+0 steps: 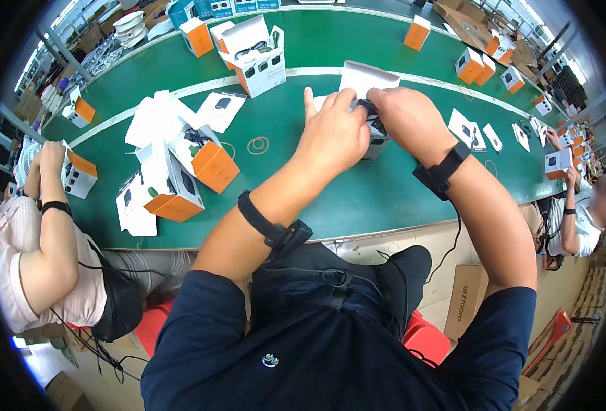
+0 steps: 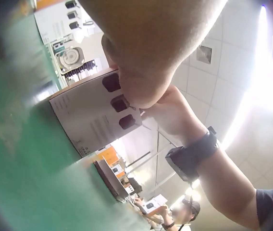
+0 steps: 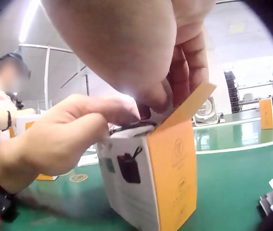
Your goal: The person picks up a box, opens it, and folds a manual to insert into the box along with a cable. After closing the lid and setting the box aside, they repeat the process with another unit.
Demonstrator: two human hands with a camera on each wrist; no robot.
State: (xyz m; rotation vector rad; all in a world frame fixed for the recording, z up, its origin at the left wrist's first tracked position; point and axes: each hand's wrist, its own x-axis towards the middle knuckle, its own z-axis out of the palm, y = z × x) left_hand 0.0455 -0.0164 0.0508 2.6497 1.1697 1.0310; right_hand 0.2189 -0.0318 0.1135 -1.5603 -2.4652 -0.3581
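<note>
- My right hand [image 1: 409, 109] is arching over the box mouth, its thumb and fingertips apparently pinching a small black item [image 1: 366, 106].
- My left hand [image 1: 340, 133] is meeting it from the other side, one finger standing out and the others bending; I cannot tell whether they are pinching or merely pressing.
- The black item is sitting at the mouth of an open white-and-orange rectangular cardboard box [image 3: 175, 183], partly hiding behind my fingers. I am judging it light and firm, maybe a little slippery, so its sides are offering the best fingertip hold.
- The box is standing upright on the smooth green tabletop [image 1: 282, 212]. It is probably light, stiff along its edges but easy to dent mid-panel; I would be steadying it near the corners and sparing the raised white flap [image 1: 370, 74], which could crease.
- To the left, a thin tan rubber band [image 1: 257, 144] is lying near an orange-bottomed white carton [image 1: 215, 166].
- Farther off, a larger open white carton [image 1: 262, 72] is holding a black cable [image 1: 253, 49].
</note>
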